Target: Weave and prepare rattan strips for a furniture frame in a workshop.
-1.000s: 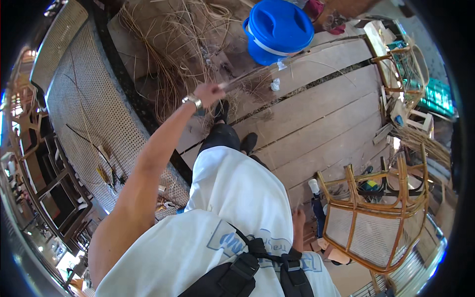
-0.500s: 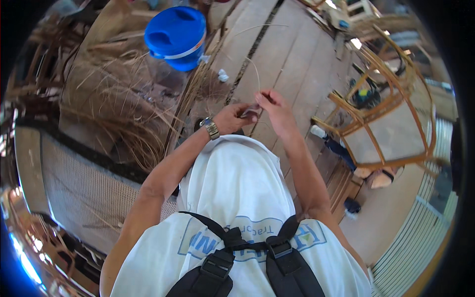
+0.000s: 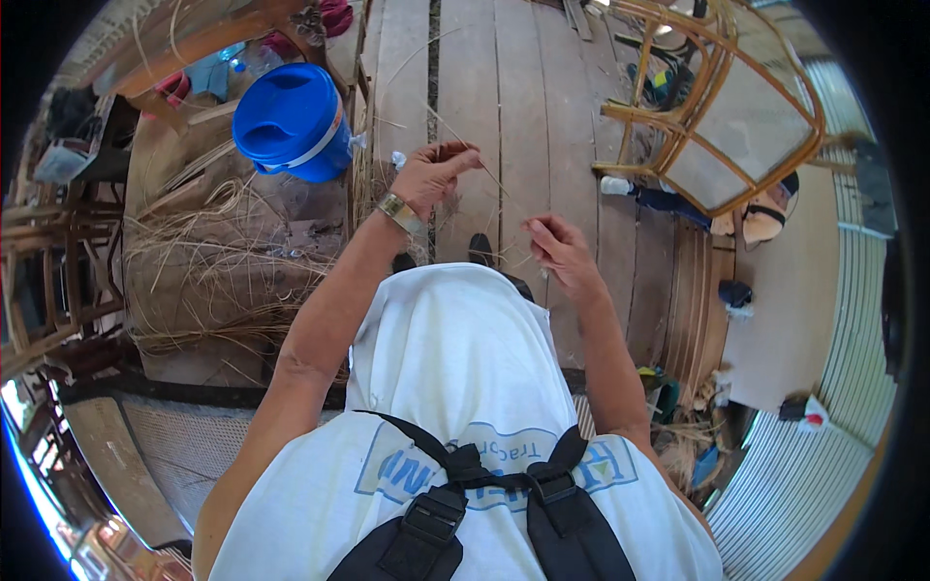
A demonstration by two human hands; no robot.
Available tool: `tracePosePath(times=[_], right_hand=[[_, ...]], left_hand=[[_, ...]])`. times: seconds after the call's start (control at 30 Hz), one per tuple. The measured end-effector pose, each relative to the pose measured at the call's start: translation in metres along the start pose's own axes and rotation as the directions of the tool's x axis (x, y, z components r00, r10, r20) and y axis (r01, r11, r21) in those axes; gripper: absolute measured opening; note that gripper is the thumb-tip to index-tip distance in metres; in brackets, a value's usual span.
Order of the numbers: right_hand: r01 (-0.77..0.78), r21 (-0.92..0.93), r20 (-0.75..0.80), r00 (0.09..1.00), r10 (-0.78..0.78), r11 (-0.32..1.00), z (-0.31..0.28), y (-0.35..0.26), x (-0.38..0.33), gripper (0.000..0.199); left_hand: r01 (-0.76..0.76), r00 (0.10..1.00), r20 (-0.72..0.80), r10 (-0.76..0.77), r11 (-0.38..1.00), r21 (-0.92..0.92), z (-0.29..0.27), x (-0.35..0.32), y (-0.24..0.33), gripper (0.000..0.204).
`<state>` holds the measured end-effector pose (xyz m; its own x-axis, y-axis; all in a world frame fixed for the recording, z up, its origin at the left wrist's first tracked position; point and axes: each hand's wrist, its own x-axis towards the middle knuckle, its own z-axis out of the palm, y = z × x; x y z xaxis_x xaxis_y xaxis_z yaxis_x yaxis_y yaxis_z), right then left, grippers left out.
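Over plank floor (image 3: 504,87), head view: left hand (image 3: 431,174) pinches one end of a thin cane strand (image 3: 489,169), right hand (image 3: 557,247) pinches it lower, strand strung taut btwn them at chest height. Risk, as I judge it: strand so thin it could snap or slip from fingertips w/ a hard pull. Blue bucket (image 3: 291,121) and loose fibre pile (image 3: 213,261) sit left; loose strands could tangle w/ it.

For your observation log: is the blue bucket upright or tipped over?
Upright: the blue bucket stands on the plank floor, its round top facing the camera.
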<state>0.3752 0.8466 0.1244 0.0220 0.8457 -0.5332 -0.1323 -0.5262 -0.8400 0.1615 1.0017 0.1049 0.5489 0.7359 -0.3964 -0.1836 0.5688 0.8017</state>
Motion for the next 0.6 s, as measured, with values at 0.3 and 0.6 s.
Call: tracePosePath(times=[0.3, 0.6], right_hand=[[0.094, 0.242, -0.013, 0.996, -0.094, 0.966, 0.018, 0.006, -0.017, 0.025], [0.089, 0.174, -0.098, 0.993, -0.073, 0.981, -0.029, 0.031, -0.004, 0.020]], left_hand=[[-0.031, 0.984, 0.176, 0.004, 0.988, 0.152, 0.032, 0.005, -0.016, 0.023], [0.023, 0.996, -0.085, -0.009, 0.985, 0.172, 0.053, 0.019, -0.016, 0.024]])
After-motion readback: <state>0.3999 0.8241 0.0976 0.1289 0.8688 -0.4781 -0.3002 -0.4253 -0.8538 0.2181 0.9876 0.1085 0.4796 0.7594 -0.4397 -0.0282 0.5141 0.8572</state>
